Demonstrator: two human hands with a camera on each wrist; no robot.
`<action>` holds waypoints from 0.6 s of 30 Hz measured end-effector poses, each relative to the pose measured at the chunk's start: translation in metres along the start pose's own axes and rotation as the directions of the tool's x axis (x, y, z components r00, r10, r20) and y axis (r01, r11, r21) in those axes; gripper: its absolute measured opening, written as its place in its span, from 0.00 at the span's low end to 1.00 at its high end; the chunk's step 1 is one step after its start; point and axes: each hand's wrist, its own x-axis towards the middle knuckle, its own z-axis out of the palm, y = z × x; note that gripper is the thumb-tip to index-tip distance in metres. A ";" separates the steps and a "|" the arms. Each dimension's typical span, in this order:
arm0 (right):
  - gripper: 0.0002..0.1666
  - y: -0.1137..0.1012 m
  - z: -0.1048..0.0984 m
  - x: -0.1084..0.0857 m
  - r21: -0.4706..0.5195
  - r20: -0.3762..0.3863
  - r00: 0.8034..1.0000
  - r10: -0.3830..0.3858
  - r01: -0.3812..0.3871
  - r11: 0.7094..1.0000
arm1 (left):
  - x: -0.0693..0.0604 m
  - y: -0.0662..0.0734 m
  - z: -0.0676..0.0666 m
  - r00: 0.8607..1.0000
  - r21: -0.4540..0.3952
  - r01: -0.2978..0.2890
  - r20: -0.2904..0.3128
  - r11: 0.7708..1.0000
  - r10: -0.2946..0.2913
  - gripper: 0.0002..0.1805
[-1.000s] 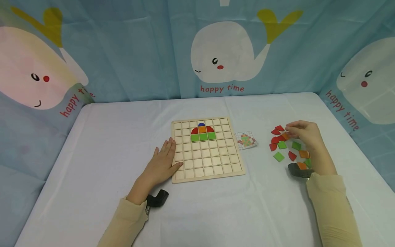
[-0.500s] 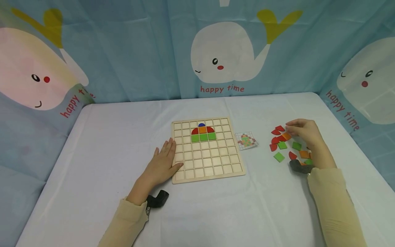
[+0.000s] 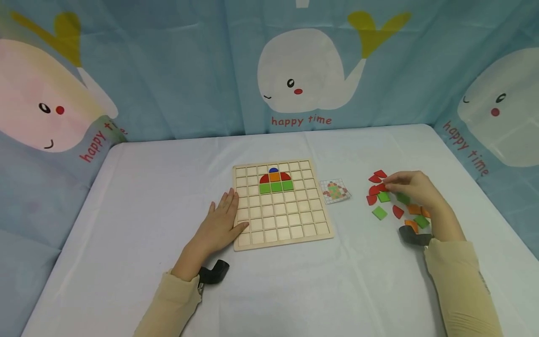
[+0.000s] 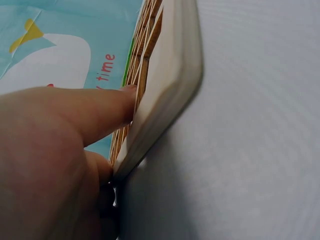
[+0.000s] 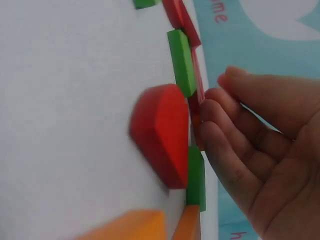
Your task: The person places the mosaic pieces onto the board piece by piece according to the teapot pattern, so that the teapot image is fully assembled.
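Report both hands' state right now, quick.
Left hand: open, thumb on the wooden board.
Right hand: among the loose tiles; whether it holds one cannot be told.

We see the right hand (image 5: 265, 155) extending in from the right edge, its bent fingers close beside a line of blocks. Near the middle, a red block (image 5: 162, 135) lies on the white cloth (image 5: 65, 110), with one green block (image 5: 181, 62) above it and another green one (image 5: 196, 180) below. Two orange blocks (image 5: 132, 225) (the larger looks blurred to us) run off the bottom edge. Behind the hand, we make out a blue curtain (image 5: 250, 52) with red letters (image 5: 219, 11).
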 end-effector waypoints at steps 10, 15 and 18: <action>0.27 -0.003 0.004 0.001 -0.058 0.006 0.999 -0.036 0.036 0.998 | 0.000 0.001 0.000 1.000 -0.009 -0.001 -0.005 1.000 0.000 0.44; 0.26 -0.006 0.008 0.003 -0.080 0.005 0.997 -0.078 0.078 0.994 | 0.000 0.000 0.000 1.000 -0.006 -0.003 -0.006 1.000 0.003 0.44; 0.25 -0.008 0.010 0.006 -0.083 0.011 0.994 -0.112 0.112 0.990 | 0.000 -0.001 0.001 1.000 -0.005 -0.002 -0.006 1.000 0.002 0.44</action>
